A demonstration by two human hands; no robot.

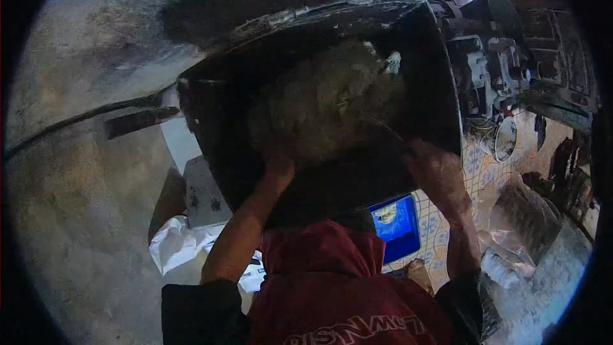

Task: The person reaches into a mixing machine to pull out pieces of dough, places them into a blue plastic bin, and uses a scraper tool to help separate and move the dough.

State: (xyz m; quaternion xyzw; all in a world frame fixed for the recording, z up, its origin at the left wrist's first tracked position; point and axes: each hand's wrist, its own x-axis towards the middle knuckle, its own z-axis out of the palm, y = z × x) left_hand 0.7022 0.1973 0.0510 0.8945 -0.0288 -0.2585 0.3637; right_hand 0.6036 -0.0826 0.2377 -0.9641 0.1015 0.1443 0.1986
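Note:
A large black open bin [332, 188] fills the middle of the head view, with a big greyish-brown lump [319, 102] in it, pale bits at its upper right. My left hand [278, 163] reaches in at the lump's lower left; its fingers are too dim to make out. My right hand [431, 169], at the bin's right side, is closed on what looks like a thin rod [383, 124], which slants up-left over the lump.
Grimy machinery [488, 73] stands at the right. A blue tray [399, 233] lies below the bin on the patterned tile floor [428, 243]. White sacking [172, 246] sits lower left, clear plastic [523, 217] lower right. A concrete wall [102, 45] runs along the left and back.

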